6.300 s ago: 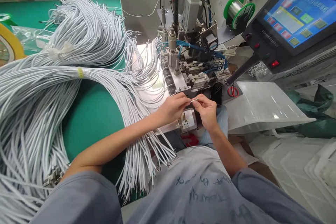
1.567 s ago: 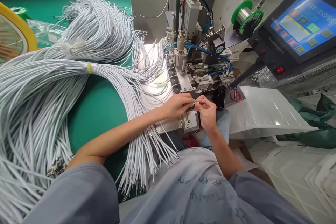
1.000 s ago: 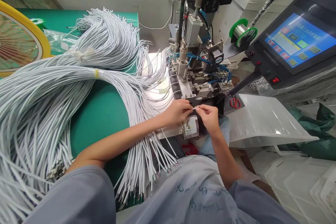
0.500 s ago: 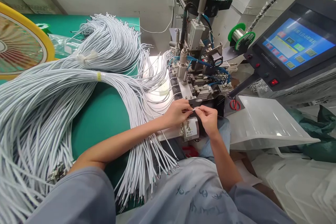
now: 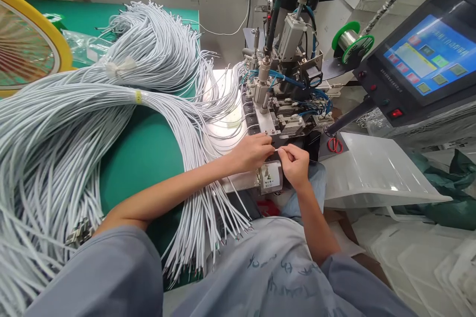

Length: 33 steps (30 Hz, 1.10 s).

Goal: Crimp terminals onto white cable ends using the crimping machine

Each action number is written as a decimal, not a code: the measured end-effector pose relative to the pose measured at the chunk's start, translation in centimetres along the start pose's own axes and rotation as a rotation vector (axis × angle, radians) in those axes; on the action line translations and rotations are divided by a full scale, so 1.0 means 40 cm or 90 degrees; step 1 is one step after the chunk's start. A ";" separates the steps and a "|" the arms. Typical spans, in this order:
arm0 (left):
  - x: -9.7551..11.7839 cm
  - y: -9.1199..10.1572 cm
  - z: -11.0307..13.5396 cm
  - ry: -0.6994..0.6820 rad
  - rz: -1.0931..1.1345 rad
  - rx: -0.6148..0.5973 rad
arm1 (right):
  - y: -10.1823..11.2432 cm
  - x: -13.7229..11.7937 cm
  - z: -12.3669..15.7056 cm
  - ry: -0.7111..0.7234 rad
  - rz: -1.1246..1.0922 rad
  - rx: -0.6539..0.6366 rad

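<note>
Just in front of the grey metal machine with blue hoses (image 5: 293, 121), the left hand (image 5: 253, 152) and the right hand (image 5: 296, 162) each pinch a thin white piece of cable (image 5: 277, 150), which shows between their fingertips; the fingers hide the rest. Left of the machine, a thick bundle of long white cables (image 5: 178, 126) with a yellow band (image 5: 138, 96) lies over a green tabletop (image 5: 145, 158). Right of the machine are red-handled scissors (image 5: 335, 145), a black-framed blue screen (image 5: 431, 57) and a green-flanged spool of silver wire (image 5: 348, 38).
</note>
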<state>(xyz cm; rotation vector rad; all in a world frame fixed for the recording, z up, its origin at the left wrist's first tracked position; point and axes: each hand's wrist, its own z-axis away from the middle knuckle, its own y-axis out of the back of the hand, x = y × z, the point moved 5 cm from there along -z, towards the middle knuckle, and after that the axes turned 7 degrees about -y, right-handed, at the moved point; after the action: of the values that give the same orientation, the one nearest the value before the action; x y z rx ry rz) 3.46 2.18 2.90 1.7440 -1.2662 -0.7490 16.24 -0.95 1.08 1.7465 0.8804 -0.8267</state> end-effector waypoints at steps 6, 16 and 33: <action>-0.007 -0.034 0.002 0.140 0.216 -0.073 | -0.015 0.024 0.020 -0.060 -0.052 0.139; -0.016 -0.078 0.014 0.147 0.083 -0.339 | -0.066 0.192 0.011 -0.290 -0.149 -0.068; -0.014 -0.078 0.017 0.095 0.067 -0.334 | -0.080 0.184 -0.019 -0.381 -0.205 -0.123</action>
<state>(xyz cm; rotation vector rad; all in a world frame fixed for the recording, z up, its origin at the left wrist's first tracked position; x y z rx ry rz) 4.13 2.99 -0.18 1.2716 -0.9462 -0.7881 17.35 1.98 -6.35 1.1034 0.8004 -1.3380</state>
